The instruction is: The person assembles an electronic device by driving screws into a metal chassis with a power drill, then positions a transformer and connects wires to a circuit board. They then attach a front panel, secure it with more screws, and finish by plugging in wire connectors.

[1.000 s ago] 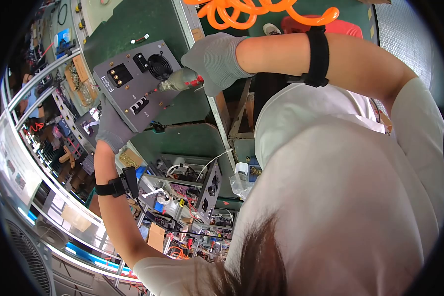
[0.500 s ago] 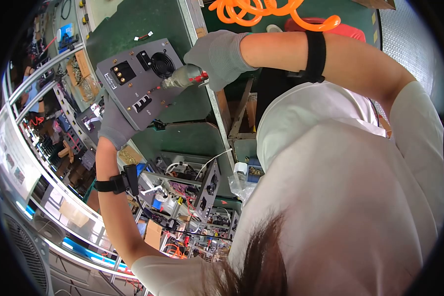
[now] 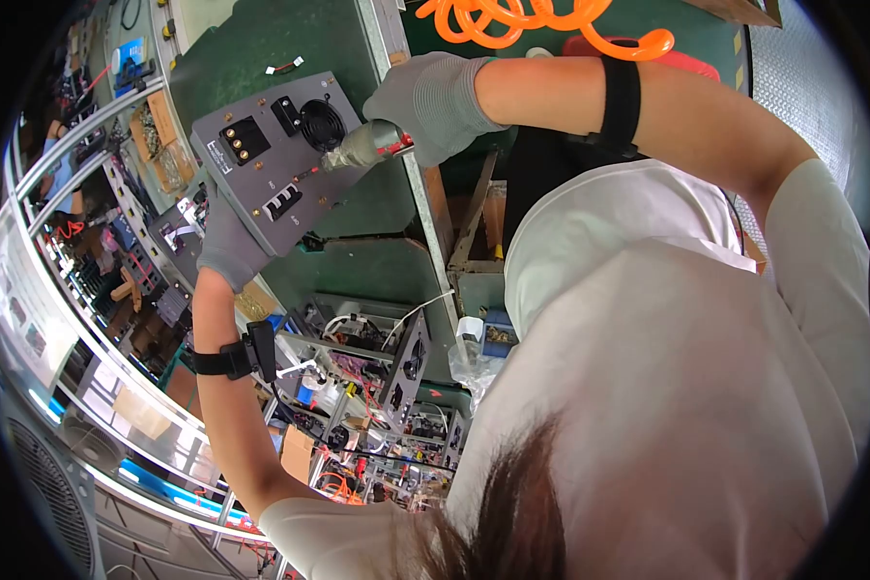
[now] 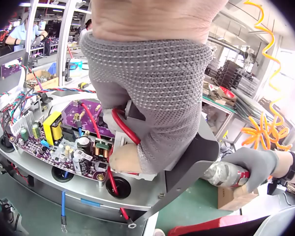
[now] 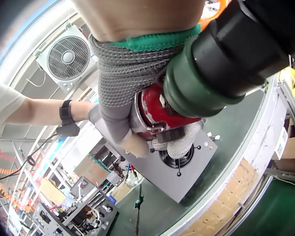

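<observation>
A grey metal panel point(image 3: 251, 177) with a black round fan grille point(image 3: 321, 126) stands tilted over the green bench. Its lower part has a circuit breaker point(image 3: 282, 202) with white toggles, between ON and OFF labels. My gloved left hand point(image 3: 230, 237) reaches behind the panel. In the left wrist view, its bare fingertips grip the breaker's white body point(image 4: 121, 141), beside a thick red cable point(image 4: 125, 129). My gloved right hand point(image 3: 427, 108) grips a power screwdriver point(image 3: 353, 152), red and green in the right wrist view. The bit meets the panel near the breaker's upper corner.
Behind the panel sits a circuit board point(image 4: 64, 142) with wires. A small white connector point(image 3: 284, 66) lies on the bench point(image 3: 358, 227). Another open chassis point(image 3: 411, 372) stands nearby. An orange coiled hose point(image 3: 551, 14) hangs at the top, and boxes of small hardware point(image 3: 159, 140) stand beyond.
The head view has shifted slightly, moving the scene a little to the right. The screwdriver bit stays beside the breaker, and both hands keep their hold.
</observation>
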Demonstrator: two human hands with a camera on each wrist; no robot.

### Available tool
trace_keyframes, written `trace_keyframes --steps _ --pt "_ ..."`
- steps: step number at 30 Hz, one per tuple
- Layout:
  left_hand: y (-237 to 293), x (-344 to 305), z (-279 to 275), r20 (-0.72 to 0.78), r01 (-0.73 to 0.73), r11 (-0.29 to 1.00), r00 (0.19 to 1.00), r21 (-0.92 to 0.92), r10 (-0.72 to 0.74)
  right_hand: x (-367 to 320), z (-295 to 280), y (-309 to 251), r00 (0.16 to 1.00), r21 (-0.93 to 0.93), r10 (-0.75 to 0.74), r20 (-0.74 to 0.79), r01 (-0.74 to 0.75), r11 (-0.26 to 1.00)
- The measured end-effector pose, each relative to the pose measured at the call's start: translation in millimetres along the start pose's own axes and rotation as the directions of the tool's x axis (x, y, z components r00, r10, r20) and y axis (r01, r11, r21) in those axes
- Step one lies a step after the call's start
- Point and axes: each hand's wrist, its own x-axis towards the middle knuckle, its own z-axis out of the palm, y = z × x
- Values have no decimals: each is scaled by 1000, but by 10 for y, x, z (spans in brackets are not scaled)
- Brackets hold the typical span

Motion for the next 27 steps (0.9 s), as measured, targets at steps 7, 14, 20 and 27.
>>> trace_keyframes --steps 7,14,20,27 --pt "5 -23 141 415 -492 -6 728 870 546 0 -74 -5 999 0 -3 49 3 1000" --pt "12 -12 106 372 -457 16 743 889 556 -2 -32 4 999 65 -3 46 0 998" --pt "-53 53 20 247 -430 286 827 856 505 -14 -6 -8 999 148 -5 49 -2 989" --pt "-144 109 -93 113 -348 572 908 743 405 -18 -22 -6 998 137 -39 47 33 990"
